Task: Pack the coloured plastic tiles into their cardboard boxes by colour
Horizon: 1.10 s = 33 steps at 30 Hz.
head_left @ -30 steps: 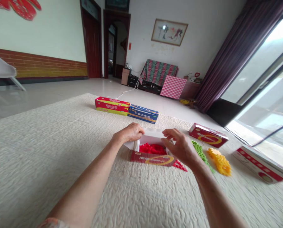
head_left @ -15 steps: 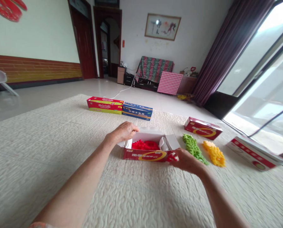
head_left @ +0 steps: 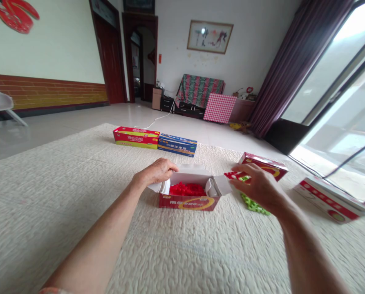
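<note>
Left hand: partly closed, palm down, at the back left corner of the open box. Fingers curled, gripping the cardboard edge there; exact thumb contact hard to make out. The left flap slopes outward just below the wrist side of this hand.

Right hand: half open, thumb and fingers apart but closed on a red perforated piece. Piece held by one end, its free end pointing left, above and to the right of the box. Its tip lies near the outspread right flap; whether the two touch cannot be told from this angle.

Open box: stands on the cream quilted cover, between the two hands, long printed side toward the wearer, back flap raised. Inside: red pieces, lying in the middle, with white end tabs to either side.

Beneath the right hand, on the cover: a green perforated piece, partly hidden by the fingers. Behind that hand, a closed dark red box; farther right, a white and red box.

Beyond the open box, end to end: a red and yellow-green box and a blue box.
</note>
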Tool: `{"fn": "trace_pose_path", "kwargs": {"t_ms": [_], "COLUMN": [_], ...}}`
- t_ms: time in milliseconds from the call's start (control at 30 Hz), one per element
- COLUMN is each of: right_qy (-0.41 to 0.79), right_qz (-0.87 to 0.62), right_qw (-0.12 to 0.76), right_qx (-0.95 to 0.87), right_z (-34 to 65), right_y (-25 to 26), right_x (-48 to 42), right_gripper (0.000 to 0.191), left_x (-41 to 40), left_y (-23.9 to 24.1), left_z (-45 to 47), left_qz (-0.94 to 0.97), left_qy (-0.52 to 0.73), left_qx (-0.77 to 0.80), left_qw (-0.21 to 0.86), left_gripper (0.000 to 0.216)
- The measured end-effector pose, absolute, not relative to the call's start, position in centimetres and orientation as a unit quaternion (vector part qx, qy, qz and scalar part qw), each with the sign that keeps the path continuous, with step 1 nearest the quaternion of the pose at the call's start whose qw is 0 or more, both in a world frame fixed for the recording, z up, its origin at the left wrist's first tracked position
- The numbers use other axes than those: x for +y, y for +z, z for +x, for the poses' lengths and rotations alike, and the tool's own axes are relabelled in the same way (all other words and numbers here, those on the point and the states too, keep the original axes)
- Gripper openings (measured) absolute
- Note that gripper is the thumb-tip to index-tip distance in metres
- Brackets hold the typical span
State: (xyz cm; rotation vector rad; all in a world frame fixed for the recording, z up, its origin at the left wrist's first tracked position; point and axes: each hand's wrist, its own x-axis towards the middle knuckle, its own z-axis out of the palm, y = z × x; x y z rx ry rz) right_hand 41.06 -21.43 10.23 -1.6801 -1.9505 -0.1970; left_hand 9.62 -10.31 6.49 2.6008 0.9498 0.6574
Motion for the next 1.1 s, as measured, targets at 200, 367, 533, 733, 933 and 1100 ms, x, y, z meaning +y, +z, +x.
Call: {"fn": "trace_pose_path", "kwargs": {"t_ms": [200, 367, 533, 733, 933, 1100], "right_qy": [0.010, 0.004, -0.086, 0.115, 0.279, 0.269], "right_qz": [-0.533, -0.526, -0.533, -0.575, -0.519, -0.524], "right_qw": [0.205, 0.237, 0.440, 0.712, 0.732, 0.700], "right_qx": [-0.821, -0.817, -0.717, -0.386, -0.342, -0.404], "right_z": [32.8, 32.9, 35.4, 38.2, 37.5, 37.0], "right_y": [9.4, 8.1, 7.5, 3.1, -0.8, -1.8], "right_x": [-18.9, -18.7, -20.0, -19.9, -19.7, -19.9], "right_gripper": [0.022, 0.027, 0.020, 0.035, 0.038, 0.047], "left_x": [-10.6, -10.8, -10.8, -9.4, -10.5, -12.7], "left_y": [7.0, 7.1, 7.4, 6.6, 2.9, 0.9], "left_z": [9.6, 9.6, 9.8, 7.5, 5.4, 7.2], "left_qz": [0.907, 0.907, 0.895, 0.615, 0.435, 0.362], "left_qy": [0.202, 0.205, 0.233, 0.512, 0.585, 0.603], "left_qx": [0.344, 0.345, 0.353, 0.468, 0.514, 0.447], "left_qw": [0.130, 0.132, 0.140, 0.375, 0.452, 0.553], "left_gripper": [0.044, 0.043, 0.036, 0.023, 0.031, 0.035]}}
